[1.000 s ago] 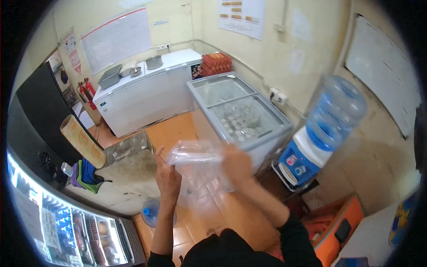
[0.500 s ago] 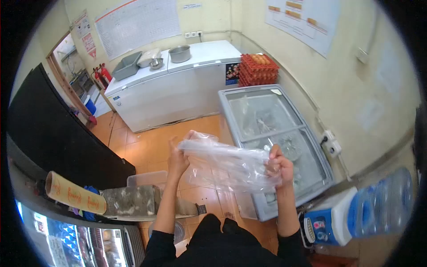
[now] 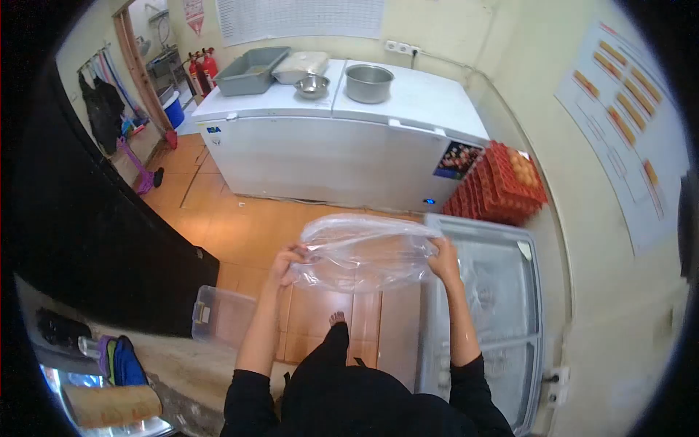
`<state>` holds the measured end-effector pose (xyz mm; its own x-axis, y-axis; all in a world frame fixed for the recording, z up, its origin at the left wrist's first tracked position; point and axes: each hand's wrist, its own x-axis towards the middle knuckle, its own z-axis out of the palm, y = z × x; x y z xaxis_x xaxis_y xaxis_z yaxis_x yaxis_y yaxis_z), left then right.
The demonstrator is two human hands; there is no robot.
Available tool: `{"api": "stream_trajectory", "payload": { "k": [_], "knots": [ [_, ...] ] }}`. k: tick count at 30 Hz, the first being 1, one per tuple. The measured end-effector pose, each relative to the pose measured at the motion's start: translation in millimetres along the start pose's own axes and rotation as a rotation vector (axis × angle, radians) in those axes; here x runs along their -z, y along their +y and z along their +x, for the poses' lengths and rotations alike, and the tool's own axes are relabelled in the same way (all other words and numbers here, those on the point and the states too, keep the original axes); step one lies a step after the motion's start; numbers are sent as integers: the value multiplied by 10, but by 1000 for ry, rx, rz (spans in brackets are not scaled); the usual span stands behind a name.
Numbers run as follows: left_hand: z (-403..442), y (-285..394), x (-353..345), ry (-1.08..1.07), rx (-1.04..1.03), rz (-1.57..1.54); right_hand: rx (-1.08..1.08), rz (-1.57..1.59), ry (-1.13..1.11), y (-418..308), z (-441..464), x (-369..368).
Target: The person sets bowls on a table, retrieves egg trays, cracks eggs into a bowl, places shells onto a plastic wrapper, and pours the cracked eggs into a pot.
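A clear plastic bag [image 3: 364, 255] is stretched out in front of me, above the orange tiled floor. My left hand [image 3: 290, 264] grips its left edge between thumb and fingers. At the other end, my right hand [image 3: 443, 259] is closed on the bag's right edge. The bag's upper edge bows into an arc, and its film is thin and wrinkled, with the floor showing through. Whether anything lies inside cannot be made out; only see-through film is visible.
Ahead stands a white chest freezer [image 3: 320, 160] bearing a grey tub [image 3: 251, 71], a small metal bowl [image 3: 312, 86] and a round pan [image 3: 368, 83]. Red egg trays [image 3: 495, 182] are stacked beside it. A glass-topped freezer [image 3: 488, 291] is on my right, a clear plastic box [image 3: 222, 317] at left.
My view has turned right and I have moved nearer the white freezer. The bag is now spread wider between my hands, its upper edge arched. A foot shows stepping forward.
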<state>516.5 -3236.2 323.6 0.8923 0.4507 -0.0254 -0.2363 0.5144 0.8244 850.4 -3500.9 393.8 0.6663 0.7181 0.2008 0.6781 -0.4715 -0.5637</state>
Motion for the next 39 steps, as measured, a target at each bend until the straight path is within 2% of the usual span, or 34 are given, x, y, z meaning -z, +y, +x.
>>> {"api": "stream_trajectory", "payload": {
  "k": [2, 3, 5, 6, 7, 8, 9, 10, 11, 12, 13, 14, 15, 16, 17, 20, 21, 23, 24, 25, 26, 27, 29, 30, 33, 36, 37, 38, 39],
  "knots": [
    [489, 335, -250, -10, 104, -331, 63, 98, 13, -226, 438, -125],
    [751, 470, -383, -7, 106, -328, 98, 182, 28, -303, 611, -143],
    [1237, 606, -579, 81, 76, 391, 82, 196, -14, -343, 993, -192],
    [1460, 491, -404, 73, 100, 389, 75, 215, -50, -321, 1139, -227],
    [1733, 284, -114, 66, 149, 926, 50, 218, -47, -229, 1252, -251],
    [1989, 184, 74, 47, 176, 1464, 8, 62, -38, -93, 1392, -248],
    [2215, 226, 114, 29, 177, 1467, -28, -97, -31, 6, 1566, -252],
    [2461, 287, 120, 104, 242, 1531, -43, -98, -20, 69, 1753, -267],
    [2685, 348, 80, 176, 311, 1594, -197, -148, -104, 120, 1909, -258],
    [2877, 377, 15, 159, 313, 1596, -348, -196, -194, 171, 2059, -239],
    [3063, 416, -115, 182, 261, 1595, -411, -204, -231, 87, 2251, -147],
    [3268, 417, -187, 211, 208, 1596, -415, -200, -229, 260, 2407, -205],
    [3472, 359, -191, 211, 203, 1606, -276, -100, -115, 501, 2566, -273],
    [3624, 265, -173, 194, -73, 1616, -135, 2, -1, 652, 2729, -309],
    [3879, 306, -238, 170, -360, 1609, -70, 95, -45, 611, 2941, -228],
    [4496, 428, -611, 170, -235, 1486, -39, -29, -19, 809, 3415, -373],
    [4759, 462, -509, 161, -234, 1495, -72, -182, 66, 865, 3604, -355],
    [5277, 463, -217, 262, 98, 1569, -104, -253, 64, 1488, 3936, -349],
    [5444, 496, -246, 258, 105, 1564, -122, -336, 59, 1731, 4091, -341],
    [5620, 530, -333, 122, 155, 1615, -128, -343, 57, 1765, 4251, -319],
    [5804, 526, -405, -23, 203, 1660, -252, -331, 71, 1805, 4390, -286],
    [6033, 411, -417, -39, 201, 1652, -378, -321, 88, 1863, 4527, -236],
    [6474, 119, -389, -36, 79, 1670, -394, -341, 53, 1818, 4935, -22],
    [6673, 152, -442, -65, 79, 1663, -395, -347, 18, 1779, 5144, 87],
    [7426, 467, -721, 95, -25, 1366, -448, -379, -16, 1728, 5889, 391],
    [8223, 456, -716, 52, -77, 1374, -532, -445, -40, 1936, 6656, 396],
    [8316, 806, -961, 72, 154, 1254, -582, -484, -75, 2070, 6902, 329],
    [8534, 754, -930, 71, 157, 1245, -584, -494, -78, 2165, 7064, 239],
    [8773, 670, -872, 2, 280, 1468, -636, -543, -165, 2261, 7229, 146]
  ]
}}
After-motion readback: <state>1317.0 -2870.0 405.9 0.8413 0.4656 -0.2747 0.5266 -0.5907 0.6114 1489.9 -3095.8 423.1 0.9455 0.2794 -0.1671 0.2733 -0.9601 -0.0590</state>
